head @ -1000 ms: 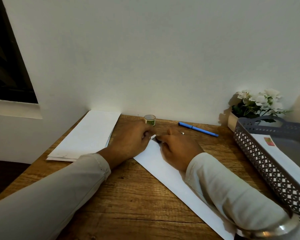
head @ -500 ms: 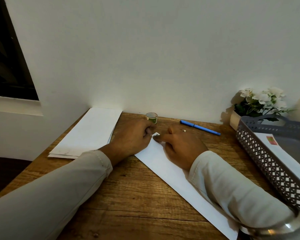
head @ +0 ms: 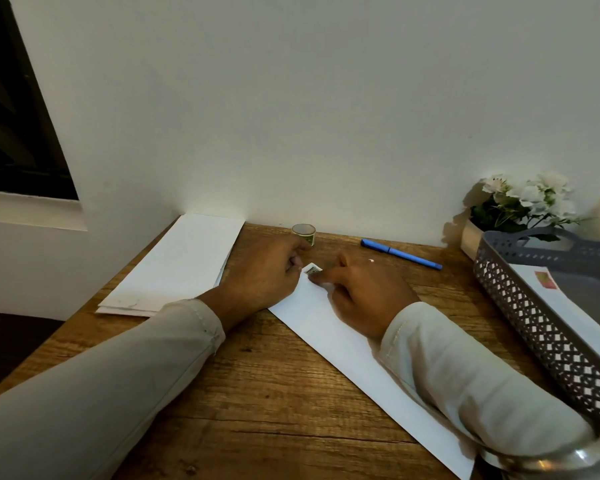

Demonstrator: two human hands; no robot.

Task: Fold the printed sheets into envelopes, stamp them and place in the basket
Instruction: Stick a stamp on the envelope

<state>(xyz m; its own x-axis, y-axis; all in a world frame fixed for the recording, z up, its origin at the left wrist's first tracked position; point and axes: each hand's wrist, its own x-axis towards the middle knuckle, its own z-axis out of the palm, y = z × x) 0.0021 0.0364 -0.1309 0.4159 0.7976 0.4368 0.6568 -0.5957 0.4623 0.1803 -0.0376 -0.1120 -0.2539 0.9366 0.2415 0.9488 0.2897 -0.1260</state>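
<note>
Left of the envelope [head: 329,327], the stack of sheets [head: 174,265] is lying on the table [head: 257,393], apart from your work and in no danger.

Your left hand [head: 260,275] is resting at the envelope's far corner with its fingers curled in. I cannot tell whether they are pinching the paper's edge or only leaning beside it. If they are only leaning, the envelope may be free to swivel on the wood while you are rubbing, and the stamp could be setting crooked.

Just beyond the envelope's far corner, the roll of stamps [head: 303,233] is standing close to your left knuckles. A careless nudge could be knocking it over or sending it rolling.

The stamp [head: 313,270] is sitting on the envelope's far corner, very near both edges. It is too small to judge whether it is lying flat.

Your right hand [head: 364,292] is lying on the envelope's far half. Its forefinger is stretched out and pressing the paper just beside the stamp, and it is gripping nothing. Pressing beside the stamp rather than on it risks leaving an edge lifted. Dragging the finger could be skidding the stamp past the paper's edge.

Your right sleeve [head: 465,375] is covering the envelope's near half, so pulling that arm back could be dragging or creasing the paper.

Right of the envelope, the pen [head: 400,253] is lying apart. Farther right, the basket [head: 534,327] is already holding one stamped envelope, and its rim could be catching the long envelope as you are carrying it over.
</note>
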